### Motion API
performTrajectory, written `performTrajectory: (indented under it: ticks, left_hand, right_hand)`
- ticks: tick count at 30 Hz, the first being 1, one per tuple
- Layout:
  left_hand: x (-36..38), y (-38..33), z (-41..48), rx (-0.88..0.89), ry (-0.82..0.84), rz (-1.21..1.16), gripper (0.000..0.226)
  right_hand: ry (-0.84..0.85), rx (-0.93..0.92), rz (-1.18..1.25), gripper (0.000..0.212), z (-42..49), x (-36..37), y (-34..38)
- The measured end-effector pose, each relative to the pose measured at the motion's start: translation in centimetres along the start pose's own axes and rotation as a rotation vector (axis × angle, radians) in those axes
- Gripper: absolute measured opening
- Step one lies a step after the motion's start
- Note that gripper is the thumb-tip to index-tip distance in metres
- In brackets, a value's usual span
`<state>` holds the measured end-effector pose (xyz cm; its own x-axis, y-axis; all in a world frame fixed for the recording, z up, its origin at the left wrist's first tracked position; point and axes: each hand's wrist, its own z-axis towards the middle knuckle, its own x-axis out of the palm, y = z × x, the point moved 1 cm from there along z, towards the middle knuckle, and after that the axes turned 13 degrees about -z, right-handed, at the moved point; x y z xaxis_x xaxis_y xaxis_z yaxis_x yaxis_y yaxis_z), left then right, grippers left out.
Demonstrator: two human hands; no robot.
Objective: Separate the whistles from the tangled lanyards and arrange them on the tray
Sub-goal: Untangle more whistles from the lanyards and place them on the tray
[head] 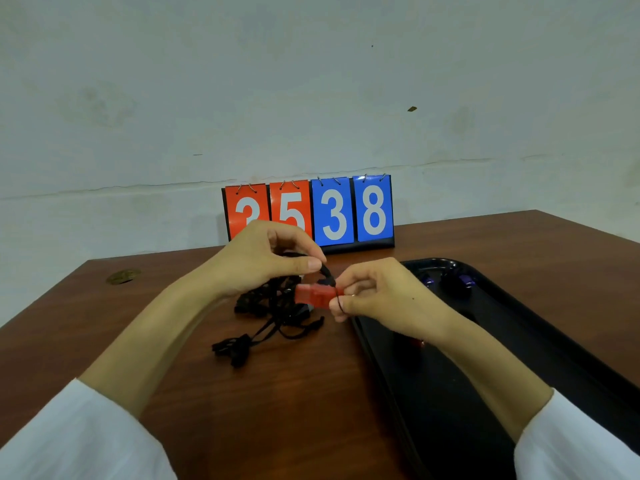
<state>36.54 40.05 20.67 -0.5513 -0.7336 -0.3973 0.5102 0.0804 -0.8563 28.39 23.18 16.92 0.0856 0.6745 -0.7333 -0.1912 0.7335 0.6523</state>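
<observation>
A red whistle (313,295) hangs in the air above the table between my two hands. My right hand (375,296) pinches the whistle's ring end. My left hand (266,254) pinches the black lanyard clip (327,273) just above the whistle. Under my left hand a tangle of black lanyards (273,317) lies on the table. The black tray (519,341) sits to the right, with two purple whistles (446,281) at its far end. A small red thing shows under my right wrist; I cannot tell what it is.
A flip scoreboard (353,213) reading 35 and 38 stands at the table's back edge against the wall. A round brass grommet (123,276) sits in the brown tabletop at the far left. The table's left edge runs diagonally toward me.
</observation>
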Motion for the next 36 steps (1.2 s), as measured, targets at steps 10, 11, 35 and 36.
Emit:
performTrajectory:
  ticks: [10,11,35,36]
  left_hand:
    - [1.7,0.8,-0.2,-0.139,-0.030,-0.199,0.019]
    - [2.1,0.7,-0.3,-0.151,-0.007,-0.236,0.023]
    - [0.6,-0.1,-0.2,0.000,0.030,0.303,0.023]
    - [0.6,0.0,-0.2,-0.005,0.023,0.294,0.024]
  right_hand:
    - [-0.173,-0.031,0.286,0.012,-0.1,-0.3,0.7]
    - [-0.219,-0.026,0.292,0.012,-0.1,-0.4,0.6]
    - [-0.128,-0.041,-0.244,0.009,0.2,0.6,-0.1]
    - [-0.108,-0.068,-0.223,0.011,0.1,0.7,0.2]
